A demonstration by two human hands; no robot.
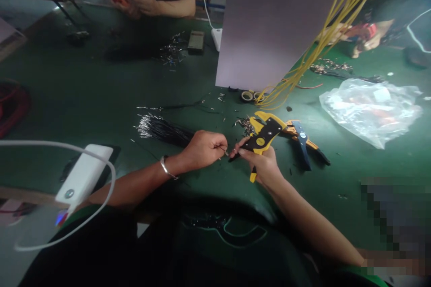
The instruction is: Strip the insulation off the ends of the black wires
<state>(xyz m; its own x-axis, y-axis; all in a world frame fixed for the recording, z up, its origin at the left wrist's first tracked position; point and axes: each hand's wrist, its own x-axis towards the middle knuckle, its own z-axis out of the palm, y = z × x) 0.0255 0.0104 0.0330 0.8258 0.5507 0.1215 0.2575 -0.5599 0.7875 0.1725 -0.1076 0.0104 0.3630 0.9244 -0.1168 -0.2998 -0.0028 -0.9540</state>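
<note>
My left hand (pixel 204 150) is closed in a pinch on a thin black wire (pixel 220 147), whose end points toward my right hand. A yellow and black wire stripper (pixel 261 136) is gripped in my right hand (pixel 264 163), jaws tilted up and away from me. The thumb and fingertips of that hand come close to the wire end, but I cannot tell if they touch it. Behind my left hand lies a bundle of black wires (pixel 164 129) with bare silvery ends. A small heap of wire scraps (pixel 245 124) is partly hidden behind the stripper.
Blue and orange pliers (pixel 303 141) lie right of my right hand. Beyond are tape rolls (pixel 247 96), hanging yellow wires (pixel 303 65), a pale panel (pixel 262 22) and a plastic bag (pixel 370 107). A white power bank (pixel 84 172) sits left. Co-workers' hands (pixel 144 3) hold red-handled tools opposite.
</note>
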